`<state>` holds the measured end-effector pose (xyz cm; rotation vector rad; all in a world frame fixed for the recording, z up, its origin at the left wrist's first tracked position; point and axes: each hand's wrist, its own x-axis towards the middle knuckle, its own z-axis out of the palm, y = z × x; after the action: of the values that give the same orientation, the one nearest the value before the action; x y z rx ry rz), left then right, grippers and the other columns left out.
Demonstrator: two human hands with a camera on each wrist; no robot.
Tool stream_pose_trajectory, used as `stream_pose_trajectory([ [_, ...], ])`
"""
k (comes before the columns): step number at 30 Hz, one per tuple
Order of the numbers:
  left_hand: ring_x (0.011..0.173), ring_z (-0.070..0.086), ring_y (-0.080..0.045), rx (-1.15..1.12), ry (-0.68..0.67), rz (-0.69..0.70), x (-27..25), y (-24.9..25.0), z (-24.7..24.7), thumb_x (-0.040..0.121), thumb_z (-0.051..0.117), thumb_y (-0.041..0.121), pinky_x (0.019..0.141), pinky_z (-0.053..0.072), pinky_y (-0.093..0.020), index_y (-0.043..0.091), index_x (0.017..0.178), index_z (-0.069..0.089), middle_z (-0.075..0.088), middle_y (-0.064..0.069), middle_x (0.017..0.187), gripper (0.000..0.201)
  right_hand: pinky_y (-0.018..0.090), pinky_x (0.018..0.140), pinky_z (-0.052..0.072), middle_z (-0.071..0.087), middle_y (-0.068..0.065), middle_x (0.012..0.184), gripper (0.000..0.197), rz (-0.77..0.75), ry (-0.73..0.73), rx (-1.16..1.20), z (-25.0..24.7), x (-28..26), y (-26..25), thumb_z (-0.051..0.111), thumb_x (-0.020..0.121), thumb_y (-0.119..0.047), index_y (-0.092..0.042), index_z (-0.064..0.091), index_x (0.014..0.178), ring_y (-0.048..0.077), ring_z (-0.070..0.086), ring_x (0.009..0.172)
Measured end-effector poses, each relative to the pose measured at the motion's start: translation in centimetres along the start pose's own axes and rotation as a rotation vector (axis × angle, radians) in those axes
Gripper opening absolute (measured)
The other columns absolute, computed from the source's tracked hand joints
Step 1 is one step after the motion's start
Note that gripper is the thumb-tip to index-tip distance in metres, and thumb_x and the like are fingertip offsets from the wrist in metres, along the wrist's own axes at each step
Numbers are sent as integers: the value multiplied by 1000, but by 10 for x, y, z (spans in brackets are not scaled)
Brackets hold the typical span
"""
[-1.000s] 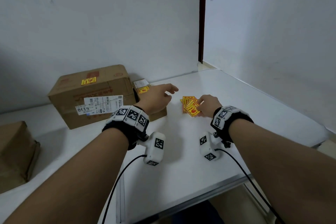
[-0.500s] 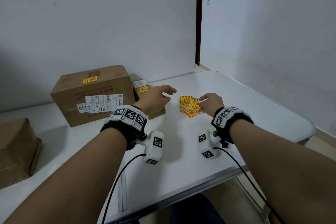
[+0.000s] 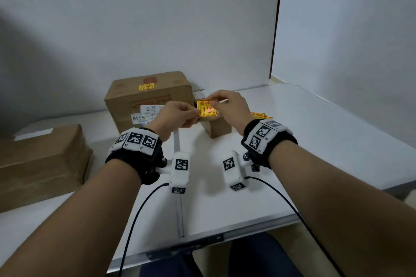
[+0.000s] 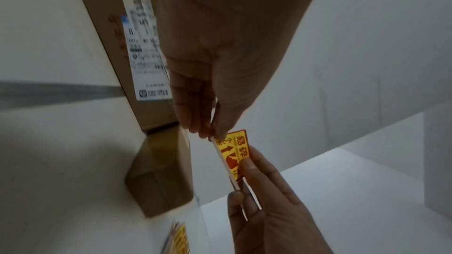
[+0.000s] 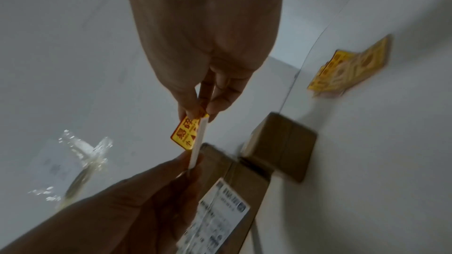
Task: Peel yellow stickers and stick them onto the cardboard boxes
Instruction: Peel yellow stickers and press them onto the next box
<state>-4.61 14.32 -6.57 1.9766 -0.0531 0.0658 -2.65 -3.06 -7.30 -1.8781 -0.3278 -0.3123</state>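
Note:
Both hands hold one yellow sticker point(image 3: 207, 109) with red print in the air, just above a small cardboard box point(image 3: 217, 127). My left hand point(image 3: 195, 112) pinches its left edge, and my right hand point(image 3: 216, 102) pinches its top right corner. In the left wrist view the sticker point(image 4: 234, 149) shows its white backing edge-on between my left hand point(image 4: 212, 135) and right hand point(image 4: 240, 177). In the right wrist view my right hand point(image 5: 198, 115) pinches the sticker point(image 5: 184, 135). A stack of yellow stickers point(image 3: 261, 116) lies on the table to the right.
A large cardboard box point(image 3: 157, 101) with a yellow sticker point(image 3: 146, 86) on top and a white label stands behind the hands. Another cardboard box point(image 3: 40, 159) lies at the left. The white table point(image 3: 304, 146) ends near me. Crumpled clear plastic point(image 5: 83, 155) shows in the right wrist view.
My right hand lifted one sticker off the stack and moved it left and up. My left hand left the small box and took hold of the sticker's other side.

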Motion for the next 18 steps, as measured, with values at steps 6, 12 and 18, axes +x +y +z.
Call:
stream_pose_trajectory([
  [6,76,62,-11,-140,135,-20,-32,-20,-62,92,63,21,71,54,-23,11,93,70,70,-4,87,12,36,80,56,66,1,102,27,32,-102,102,66,4,-38,66,87,-17,-19,56,113,18,67,91],
  [12,68,61,-11,-270,288,-39,-65,-35,-105,94,60,22,73,55,-26,13,86,67,71,-2,83,14,26,69,58,66,16,104,28,-12,-198,195,121,-6,-69,67,87,-6,-22,45,93,23,71,84],
  [18,65,59,-10,-297,347,-82,-87,-45,-126,91,64,18,64,54,-18,7,90,69,69,-6,84,12,25,65,60,67,12,100,26,-117,-236,236,148,-22,-82,65,87,-2,-17,51,102,20,70,80],
])
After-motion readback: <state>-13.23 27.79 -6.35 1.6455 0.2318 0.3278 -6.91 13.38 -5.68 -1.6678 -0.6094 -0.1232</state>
